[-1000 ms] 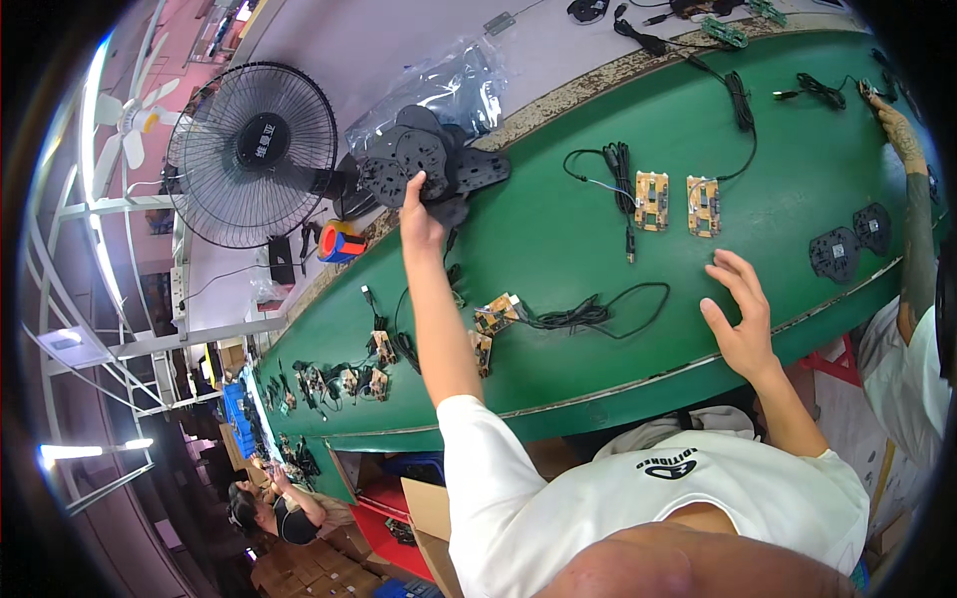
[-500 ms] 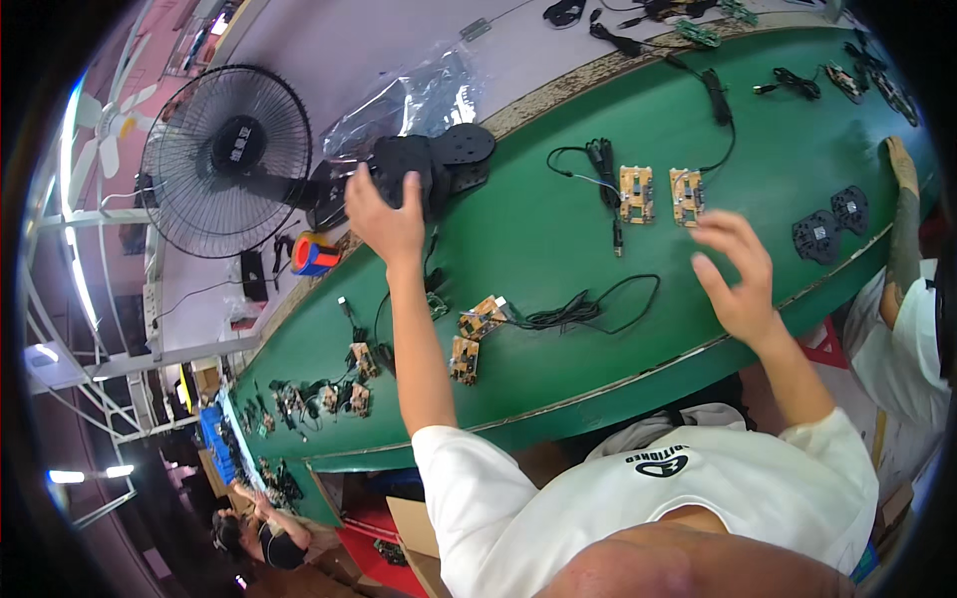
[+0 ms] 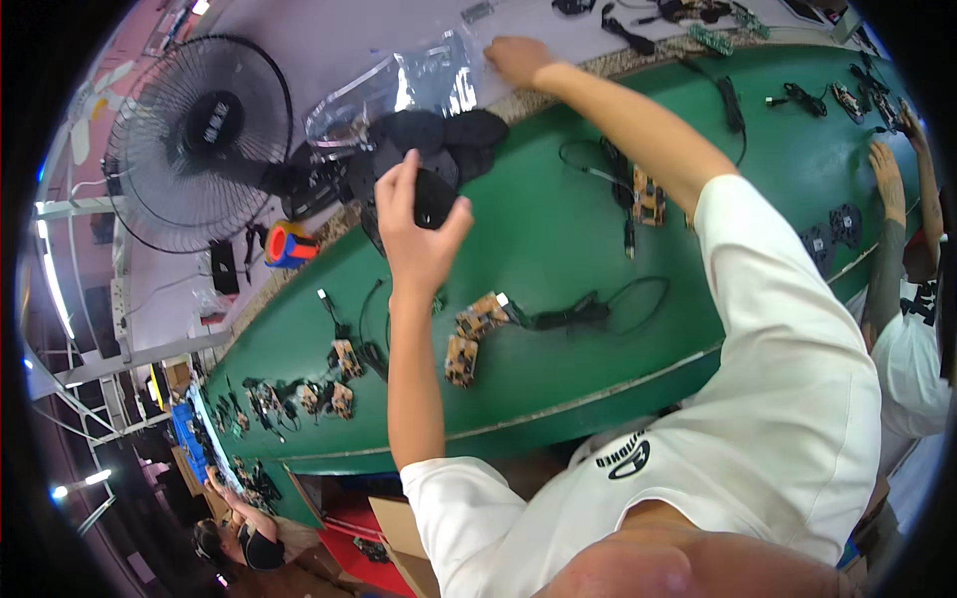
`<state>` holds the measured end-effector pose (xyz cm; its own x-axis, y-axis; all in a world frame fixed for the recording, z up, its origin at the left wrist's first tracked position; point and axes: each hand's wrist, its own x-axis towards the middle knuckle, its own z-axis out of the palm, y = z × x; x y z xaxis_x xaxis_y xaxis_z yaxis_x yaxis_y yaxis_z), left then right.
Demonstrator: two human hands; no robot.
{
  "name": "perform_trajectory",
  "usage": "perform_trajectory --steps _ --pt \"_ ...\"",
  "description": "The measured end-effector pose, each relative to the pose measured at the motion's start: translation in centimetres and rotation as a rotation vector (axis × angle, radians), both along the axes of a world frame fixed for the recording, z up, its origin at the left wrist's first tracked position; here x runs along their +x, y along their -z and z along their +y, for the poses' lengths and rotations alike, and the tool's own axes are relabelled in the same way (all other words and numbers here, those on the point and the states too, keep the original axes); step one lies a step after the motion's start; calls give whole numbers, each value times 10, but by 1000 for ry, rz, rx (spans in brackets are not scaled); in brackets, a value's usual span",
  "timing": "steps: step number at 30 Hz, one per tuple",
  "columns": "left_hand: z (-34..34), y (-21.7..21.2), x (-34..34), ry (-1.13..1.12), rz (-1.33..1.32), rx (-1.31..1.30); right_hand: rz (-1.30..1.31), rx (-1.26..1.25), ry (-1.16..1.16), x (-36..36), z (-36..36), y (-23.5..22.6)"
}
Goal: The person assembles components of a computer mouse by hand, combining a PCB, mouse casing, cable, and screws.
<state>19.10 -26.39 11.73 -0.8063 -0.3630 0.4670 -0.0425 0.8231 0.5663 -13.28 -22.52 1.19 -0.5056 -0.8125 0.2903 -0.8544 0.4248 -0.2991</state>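
Note:
My left hand grips a dark rounded plastic cover between thumb and fingers, in front of a pile of similar black plastic covers. Far across the bench, my right hand is closed at the edge of a clear plastic bag; whatever its fingers hold is hidden. Beneath my right arm lies a tan circuit board with a black cable; a second board beside it is mostly covered by the arm.
Two more circuit boards and a coiled black cable lie on the green bench mat. A black fan stands at the left by a red-and-blue tape roll. Co-workers' hands reach in at right.
My right hand has swung from the near right side to the far side by the plastic bag. My left hand has come slightly nearer, with a black cover in its grip.

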Motion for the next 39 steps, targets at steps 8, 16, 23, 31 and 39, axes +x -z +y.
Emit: perform_trajectory --steps 8,16,23,31,39 --pt "138 26 107 648 -387 91 -281 -539 -263 103 80 -66" --pt "179 53 143 264 -354 -40 -630 -290 -53 274 372 -51" --pt "232 73 71 435 -144 -70 -134 -386 278 267 406 -37" --pt "280 87 -27 539 -36 -77 -459 -515 429 242 417 -35" --pt "293 90 -22 418 -41 -48 33 -344 395 231 425 -16"
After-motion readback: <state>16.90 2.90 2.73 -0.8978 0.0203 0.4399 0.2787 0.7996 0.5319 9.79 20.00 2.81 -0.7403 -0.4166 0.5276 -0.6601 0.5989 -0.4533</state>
